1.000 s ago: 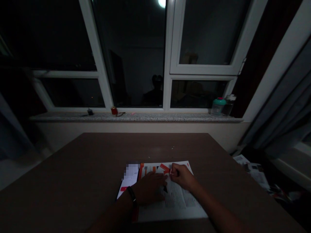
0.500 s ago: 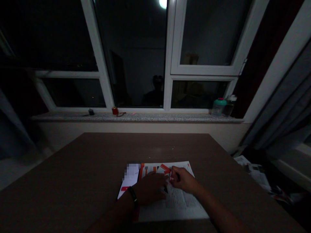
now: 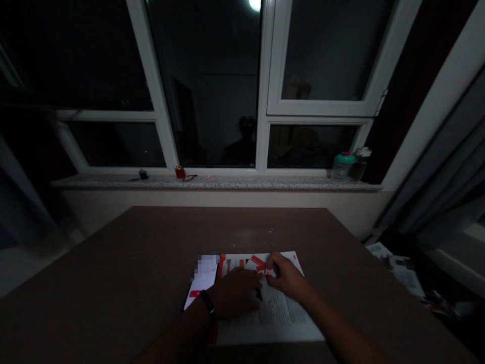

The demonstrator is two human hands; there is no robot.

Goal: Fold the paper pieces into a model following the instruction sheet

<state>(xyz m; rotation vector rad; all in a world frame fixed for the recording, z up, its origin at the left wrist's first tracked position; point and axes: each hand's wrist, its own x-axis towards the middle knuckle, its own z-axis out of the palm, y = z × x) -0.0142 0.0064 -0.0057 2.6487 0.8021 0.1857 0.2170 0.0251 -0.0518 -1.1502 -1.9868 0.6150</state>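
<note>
Printed sheet [image 3: 276, 313] with orange and red bars, lying flat near the close edge of a brown tabletop [image 3: 151, 253]. Your left hand [image 3: 233, 293], a black wristband [image 3: 207, 305] at its wrist, rests spread and palm-down on the sheet, its fingertips just beside your right hand [image 3: 288, 278]. The right hand pinches a small white-and-red paper scrap [image 3: 270, 272] between thumb and fingers, above the sheet's orange-and-red printing. Compared with half a second earlier, the right fingers curl more tightly around the scrap, while the left hand has not visibly shifted. A smartphone [image 3: 200, 288], its upper screen blurred, lies against the sheet's left edge.

Beyond the table runs a speckled stone window sill [image 3: 227, 183] bearing a small red object [image 3: 179, 173], a teal-lidded jar [image 3: 342, 167] and a clear bottle [image 3: 360, 164]. A grey curtain [image 3: 447, 187] hangs at right, above loose papers [image 3: 397, 268] lying beside the table. Dark window glass [image 3: 212, 91] reflects your silhouette.
</note>
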